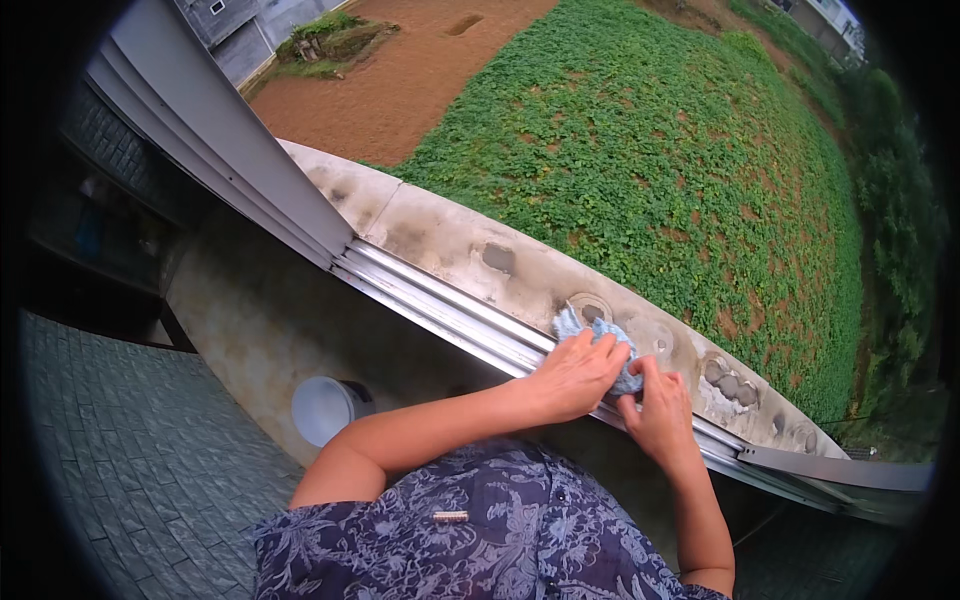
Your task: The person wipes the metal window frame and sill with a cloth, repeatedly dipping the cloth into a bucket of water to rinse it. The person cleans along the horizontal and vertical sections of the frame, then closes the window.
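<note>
A crumpled light-blue cloth (624,340) is bunched over the aluminium sliding-window track (450,311) and reaches onto the concrete ledge outside. My left hand (581,375) grips the cloth from above, its fingers bent into it. At the cloth's right end, my right hand (661,416) has thumb and fingers curled around its edge. Both hands are over the track, close together. Parts of the cloth are hidden under my fingers. The concrete ledge (435,244) is stained and pitted, with dark patches and flaking spots.
A sliding-window frame (240,142) stands at the left end of the track, and another frame (832,466) lies to the right. Below on the floor is a white bucket (322,411). A tiled wall (142,450) is at lower left. Beyond the ledge lies a green crop field (637,165).
</note>
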